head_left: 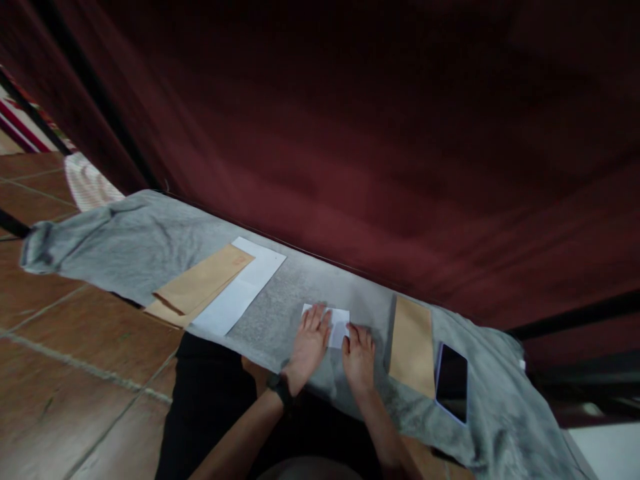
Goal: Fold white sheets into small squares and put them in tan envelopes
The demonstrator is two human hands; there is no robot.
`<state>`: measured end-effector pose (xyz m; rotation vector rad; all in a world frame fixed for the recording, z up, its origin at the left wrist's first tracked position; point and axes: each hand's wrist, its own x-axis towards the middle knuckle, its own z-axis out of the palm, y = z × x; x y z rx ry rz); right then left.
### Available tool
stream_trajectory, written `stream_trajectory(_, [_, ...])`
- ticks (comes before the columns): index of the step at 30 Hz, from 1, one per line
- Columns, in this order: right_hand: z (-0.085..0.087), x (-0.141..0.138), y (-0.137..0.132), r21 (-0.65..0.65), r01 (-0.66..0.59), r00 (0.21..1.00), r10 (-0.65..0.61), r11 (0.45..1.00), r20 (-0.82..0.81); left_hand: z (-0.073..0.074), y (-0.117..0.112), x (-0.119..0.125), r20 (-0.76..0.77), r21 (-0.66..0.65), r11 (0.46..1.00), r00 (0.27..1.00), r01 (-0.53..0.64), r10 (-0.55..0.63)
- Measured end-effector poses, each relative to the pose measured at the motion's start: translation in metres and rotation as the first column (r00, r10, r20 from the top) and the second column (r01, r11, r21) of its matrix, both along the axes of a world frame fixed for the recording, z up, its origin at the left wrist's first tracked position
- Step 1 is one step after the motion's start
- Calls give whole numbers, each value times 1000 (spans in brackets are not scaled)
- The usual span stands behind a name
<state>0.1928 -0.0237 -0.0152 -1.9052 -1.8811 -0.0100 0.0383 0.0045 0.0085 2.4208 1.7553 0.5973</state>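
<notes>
A small white sheet of paper (pixel 340 325) lies on the grey cloth in front of me. My left hand (pixel 313 337) rests on its left part, fingers stretched out and lying flat, so that part is hidden. On the other side, my right hand (pixel 359 353) has its thumb and forefinger at the paper's right edge. Its fingers are bent and appear closed on that edge. A dark watch (pixel 281 392) is on my left wrist.
Grey cloth (pixel 280 300) covers the narrow surface. Brown paper envelopes (pixel 205 280) overlap a larger white sheet (pixel 240 293) on the left. Another brown envelope (pixel 413 347) and a phone (pixel 453 382) lie right. A dark red curtain (pixel 320 187) hangs behind.
</notes>
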Motion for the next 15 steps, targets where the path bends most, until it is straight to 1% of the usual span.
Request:
stream_trajectory(2, [-3, 0, -1, 6, -47, 999, 47, 999, -21, -6, -5, 11, -15, -30, 988, 988, 151, -151])
stream_trajectory(3, [-5, 0, -1, 13, -73, 997, 73, 997, -25, -8, -6, 16, -19, -49, 981, 982, 188, -189])
stream_trajectory(5, [-7, 0, -2, 30, -120, 993, 120, 992, -15, -13, -6, 22, -29, -74, 975, 977, 210, -212])
stream_trajectory(8, [-10, 2, -3, 50, -153, 988, 153, 987, 7, -18, -3, 22, -57, -63, 978, 978, 199, -203])
stream_trajectory(12, [-9, 6, -4, 65, -172, 985, 170, 983, 23, -22, 4, 9, -112, -25, 995, 988, 101, -103])
stream_trajectory(15, [-6, 8, -1, 53, -153, 988, 152, 987, 26, -25, 8, -4, -129, 2, 999, 991, 47, -46])
